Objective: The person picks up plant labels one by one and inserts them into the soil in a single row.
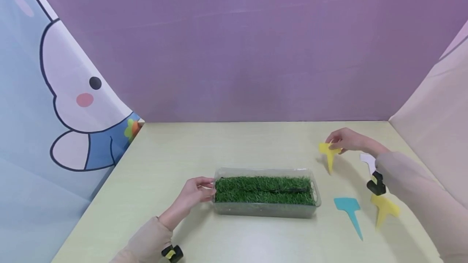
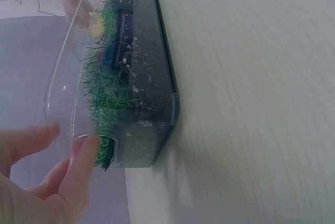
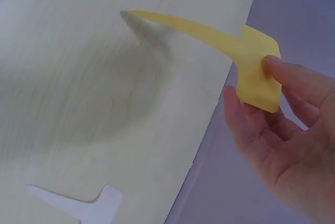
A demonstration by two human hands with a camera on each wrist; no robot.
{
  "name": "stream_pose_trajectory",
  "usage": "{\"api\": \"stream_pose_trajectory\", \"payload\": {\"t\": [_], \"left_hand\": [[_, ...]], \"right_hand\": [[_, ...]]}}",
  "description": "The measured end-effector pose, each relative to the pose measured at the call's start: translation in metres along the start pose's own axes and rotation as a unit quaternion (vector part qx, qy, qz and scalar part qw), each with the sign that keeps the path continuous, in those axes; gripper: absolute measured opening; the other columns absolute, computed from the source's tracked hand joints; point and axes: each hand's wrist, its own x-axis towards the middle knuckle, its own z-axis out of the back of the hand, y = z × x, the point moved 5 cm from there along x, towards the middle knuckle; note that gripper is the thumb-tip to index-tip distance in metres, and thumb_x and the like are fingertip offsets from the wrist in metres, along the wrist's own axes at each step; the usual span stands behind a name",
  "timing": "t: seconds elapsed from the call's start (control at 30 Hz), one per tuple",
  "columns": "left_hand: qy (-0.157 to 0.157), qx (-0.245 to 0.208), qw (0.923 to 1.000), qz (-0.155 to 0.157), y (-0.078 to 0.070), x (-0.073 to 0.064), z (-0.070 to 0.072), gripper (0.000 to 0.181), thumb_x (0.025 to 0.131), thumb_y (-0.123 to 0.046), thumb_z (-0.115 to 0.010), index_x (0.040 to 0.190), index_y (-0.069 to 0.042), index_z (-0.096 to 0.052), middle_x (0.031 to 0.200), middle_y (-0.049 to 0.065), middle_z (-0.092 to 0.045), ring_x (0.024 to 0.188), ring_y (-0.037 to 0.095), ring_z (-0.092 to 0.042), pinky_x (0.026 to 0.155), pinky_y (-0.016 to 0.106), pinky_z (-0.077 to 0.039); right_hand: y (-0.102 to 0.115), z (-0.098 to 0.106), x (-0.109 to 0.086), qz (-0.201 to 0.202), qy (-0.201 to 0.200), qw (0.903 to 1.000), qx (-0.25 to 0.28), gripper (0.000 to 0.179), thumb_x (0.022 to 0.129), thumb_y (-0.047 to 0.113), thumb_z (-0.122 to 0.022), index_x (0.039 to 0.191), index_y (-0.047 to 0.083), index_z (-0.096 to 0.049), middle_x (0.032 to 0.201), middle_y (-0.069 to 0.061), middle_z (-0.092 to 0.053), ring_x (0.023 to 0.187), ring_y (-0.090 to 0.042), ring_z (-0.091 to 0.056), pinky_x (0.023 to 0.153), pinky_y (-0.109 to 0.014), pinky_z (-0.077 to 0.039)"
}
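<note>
A clear plastic box point(image 1: 263, 210) filled with green artificial grass point(image 1: 256, 182) sits on the table. At its left end my left hand point(image 1: 195, 193) holds the end wall, with thumb and fingers at the handle cutout in the left wrist view. Beyond the box's right end, my right hand point(image 1: 345, 139) pinches the wide head of a yellow T-shaped plant label point(image 1: 330, 155) between thumb and fingers. Its pointed stem slants down, and in the right wrist view the tip meets its shadow at the tabletop.
Right of the box lie a teal plant label point(image 1: 349, 206), another yellow plant label point(image 1: 384, 209) and a white plant label point(image 1: 367, 159), partly hidden by my right sleeve. A purple cloth point(image 1: 256, 52) hangs behind the table point(image 1: 175, 145).
</note>
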Motion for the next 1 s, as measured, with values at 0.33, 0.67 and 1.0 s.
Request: {"api": "stream_pose_trajectory", "payload": {"t": [0.33,0.67,1.0], "left_hand": [[0.000,0.002,1.0000,0.000,0.000,0.001,0.001,0.039,0.074,0.006,-0.060,0.112,0.011,-0.052,0.091,0.012,-0.057,0.072,0.019,-0.060,0.069,0.033,-0.055],[-0.001,0.000,1.0000,0.000,0.001,0.002,0.001,0.038,0.075,0.006,-0.060,0.112,0.011,-0.052,0.090,0.012,-0.057,0.072,0.018,-0.060,0.069,0.033,-0.055],[-0.002,-0.004,1.0000,0.001,0.003,0.001,0.001,0.039,0.074,0.006,-0.061,0.112,0.011,-0.052,0.090,0.012,-0.057,0.072,0.018,-0.060,0.068,0.034,-0.055]], "right_hand": [[0.032,0.000,-0.006,0.036,-0.078,0.9962,0.010,0.025,0.083,0.003,-0.056,0.103,-0.012,-0.056,0.092,-0.019,-0.062,0.075,-0.021,-0.061,0.062,-0.032,-0.055],[0.057,-0.005,-0.005,0.054,-0.137,0.9891,0.002,0.023,0.083,0.005,-0.057,0.102,-0.009,-0.057,0.086,-0.015,-0.062,0.072,-0.022,-0.060,0.058,-0.023,-0.053],[0.087,-0.011,-0.007,0.070,-0.171,0.9828,0.006,0.020,0.081,0.002,-0.058,0.100,-0.006,-0.061,0.084,-0.013,-0.062,0.074,-0.022,-0.058,0.059,-0.021,-0.053]]}}
